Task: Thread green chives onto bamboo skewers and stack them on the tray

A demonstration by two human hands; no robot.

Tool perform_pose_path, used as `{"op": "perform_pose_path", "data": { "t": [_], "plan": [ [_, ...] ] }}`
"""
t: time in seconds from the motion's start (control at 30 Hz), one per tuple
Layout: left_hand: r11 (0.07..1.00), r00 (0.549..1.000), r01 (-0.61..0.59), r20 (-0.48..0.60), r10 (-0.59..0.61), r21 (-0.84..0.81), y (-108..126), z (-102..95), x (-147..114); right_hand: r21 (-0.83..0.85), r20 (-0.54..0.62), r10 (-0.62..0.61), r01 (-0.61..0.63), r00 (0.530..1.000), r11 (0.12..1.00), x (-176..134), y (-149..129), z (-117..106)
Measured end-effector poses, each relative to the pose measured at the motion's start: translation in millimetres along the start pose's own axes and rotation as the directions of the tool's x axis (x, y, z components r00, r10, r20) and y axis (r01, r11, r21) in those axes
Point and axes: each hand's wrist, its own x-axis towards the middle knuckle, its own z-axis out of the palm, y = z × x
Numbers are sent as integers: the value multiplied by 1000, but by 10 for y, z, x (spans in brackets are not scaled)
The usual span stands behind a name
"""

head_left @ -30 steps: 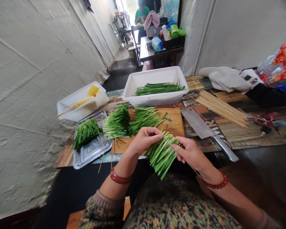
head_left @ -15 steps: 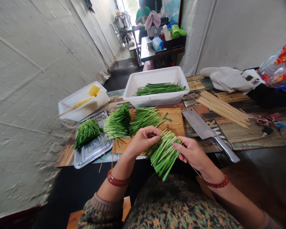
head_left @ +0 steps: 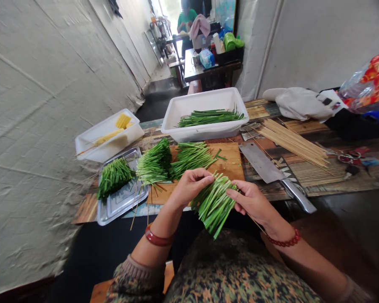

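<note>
A skewered bundle of cut green chives [head_left: 215,206] hangs between my hands, over the near edge of the wooden cutting board [head_left: 232,162]. My left hand [head_left: 192,185] is closed in a pinch at the bundle's left end. At the other end, my right hand [head_left: 251,201] grips the chives, and a thin bamboo skewer [head_left: 256,223] runs out below its palm. Loose cut chives [head_left: 194,160] lie on the board, beside a skewered chive bundle [head_left: 154,162]. Another bundle [head_left: 115,174] rests on a metal tray [head_left: 113,214] at the left.
A white tub [head_left: 205,132] holds long chives; a smaller tub [head_left: 131,139] holds yellow pieces. Right of the board lie a cleaver [head_left: 260,162], bamboo skewers [head_left: 293,143], scissors [head_left: 349,156] and a pale cap [head_left: 300,103]. A person [head_left: 186,23] in green is far behind.
Both hands keep their hold on the chive bundle, with only slight finger movement at the left end. The whole view has shifted a little.
</note>
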Motion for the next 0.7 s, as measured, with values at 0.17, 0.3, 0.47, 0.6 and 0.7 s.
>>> {"op": "perform_pose_path", "data": {
  "t": [0.17, 0.3, 0.47, 0.6, 0.7],
  "plan": [
    [996, 998, -56, -8, 57, 72, -46, 8, 49, -54, 7, 9, -8, 1000, 999, 61, -39, 9],
    [988, 997, 75, 21, -73, -135, -106, -28, 72, 38, 83, -2, -1, 997, 999, 162, -45, -66],
    [955, 980, 189, -20, -199, -230, -245, -104, 121, 285, 177, 66, -116, 982, 952, 273, -81, -247],
    [949, 979, 188, -36, -203, -253, -308, -117, 163, 183, 192, 12, -48, 981, 982, 310, -75, -277],
    [931, 974, 223, 36, -222, -290, -311, -105, 176, 27, 110, -69, 66, 992, 997, 335, 0, -238]
  ]
}}
